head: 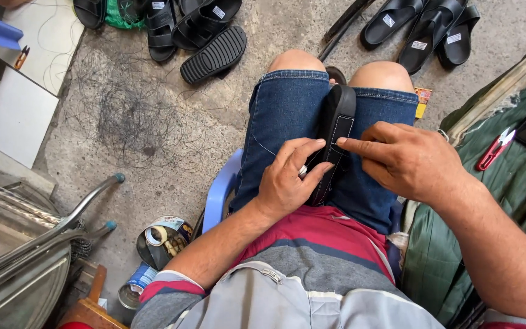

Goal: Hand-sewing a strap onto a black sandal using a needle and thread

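1. A black sandal (335, 131) lies on edge between the denim-clad thighs.
2. The left hand (287, 183) curls around its near end, gripping.
3. The right hand (406, 161) presses an extended forefinger onto the strap; the other fingers stay loosely folded.
4. Finished-looking black sandals (202, 30) lie far left.

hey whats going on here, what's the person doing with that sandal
A person sits on a blue plastic chair with a black sandal wedged on edge between their thighs. The left hand grips its near end, and the right hand presses an index fingertip against the strap. More black sandals lie on the concrete floor ahead, and red thread snips rest on green cloth to the right.
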